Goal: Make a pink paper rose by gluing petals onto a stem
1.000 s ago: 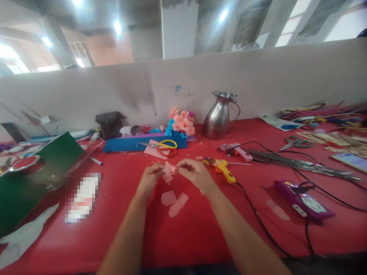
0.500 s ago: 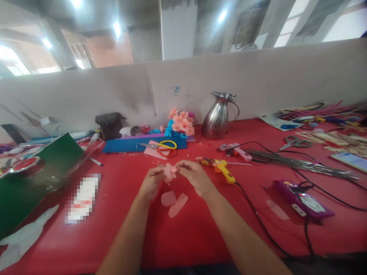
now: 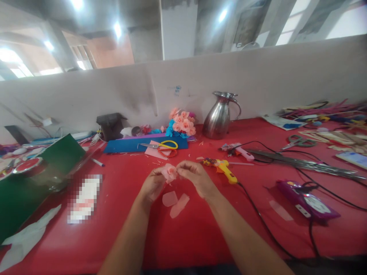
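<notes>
A pink paper flower (image 3: 169,173) is held above the red table (image 3: 183,244). My left hand (image 3: 153,183) pinches it from the left. The fingers of my right hand (image 3: 196,176) are bent together at its right edge, on a petal as far as I can see. Two loose pink petals (image 3: 179,205) lie on the table just below the hands. Beyond the hands, scissors (image 3: 164,146) with yellow and orange handles rest on a pink paper piece and a blue sheet (image 3: 123,145). A yellow glue gun (image 3: 225,170) lies close to my right hand.
A bunch of paper flowers (image 3: 182,124) and a steel jug (image 3: 217,120) stand at the back. Right are a pink glue gun (image 3: 242,152), wires (image 3: 304,162), a purple power strip (image 3: 306,200) and cords. A green board (image 3: 34,191) and white paper (image 3: 31,235) lie left.
The flower has been turned, so its layered centre now faces me more. Both hands stay in nearly the same place, fingers slightly shifted. The view has moved a little.
</notes>
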Motion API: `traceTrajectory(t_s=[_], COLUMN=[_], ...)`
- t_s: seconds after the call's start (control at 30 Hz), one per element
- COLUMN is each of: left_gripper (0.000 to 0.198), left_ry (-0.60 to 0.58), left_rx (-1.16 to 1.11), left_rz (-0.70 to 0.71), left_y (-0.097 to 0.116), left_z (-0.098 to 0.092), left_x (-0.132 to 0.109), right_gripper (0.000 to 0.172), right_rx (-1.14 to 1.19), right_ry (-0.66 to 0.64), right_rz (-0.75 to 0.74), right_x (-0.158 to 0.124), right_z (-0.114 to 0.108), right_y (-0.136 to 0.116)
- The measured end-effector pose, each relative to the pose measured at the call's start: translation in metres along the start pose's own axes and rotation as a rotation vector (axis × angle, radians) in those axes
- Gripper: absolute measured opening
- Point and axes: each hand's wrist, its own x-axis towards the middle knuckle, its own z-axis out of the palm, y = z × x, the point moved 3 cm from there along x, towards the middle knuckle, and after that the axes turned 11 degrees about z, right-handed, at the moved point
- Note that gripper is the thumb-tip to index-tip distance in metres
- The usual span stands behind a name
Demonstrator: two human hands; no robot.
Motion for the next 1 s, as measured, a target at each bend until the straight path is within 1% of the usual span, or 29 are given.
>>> traceTrajectory(t_s=[0.1,0.17,0.27,0.43,0.63,0.77,0.9,1.0], left_gripper=[0.006,0.006,0.008,0.008,0.002,0.005,0.005,0.003], left_ry=[0.013,-0.009,-0.034,0.009,-0.035,-0.054,-0.038,0.006], left_rx=[-0.030,-0.074,-0.136,-0.143,-0.041,-0.010,0.004,-0.007], left_rz=[-0.024,-0.016,-0.010,-0.044,-0.006,-0.015,-0.026,-0.015], left_y=[-0.002,-0.001,0.002,0.004,0.003,0.003,0.004,0.004], left_z=[0.000,0.002,0.005,0.007,0.008,0.010,0.010,0.009], left_x=[0.000,-0.001,-0.001,-0.003,-0.002,-0.003,-0.003,-0.002], right_gripper=[0.011,0.010,0.009,0.008,0.006,0.008,0.010,0.010], right_rx=[-0.008,-0.009,-0.019,-0.083,-0.064,-0.092,-0.044,-0.047], right_ry=[-0.007,-0.006,-0.046,-0.089,0.017,-0.003,0.004,0.077], right_rz=[0.009,0.002,-0.020,-0.050,-0.141,-0.095,-0.033,-0.023], right_x=[-0.001,0.000,0.001,-0.001,-0.001,0.001,0.003,0.003], right_z=[0.002,0.003,0.004,0.006,0.000,-0.001,0.000,0.001], right_y=[0.000,0.001,0.003,0.002,-0.002,0.002,0.003,0.002])
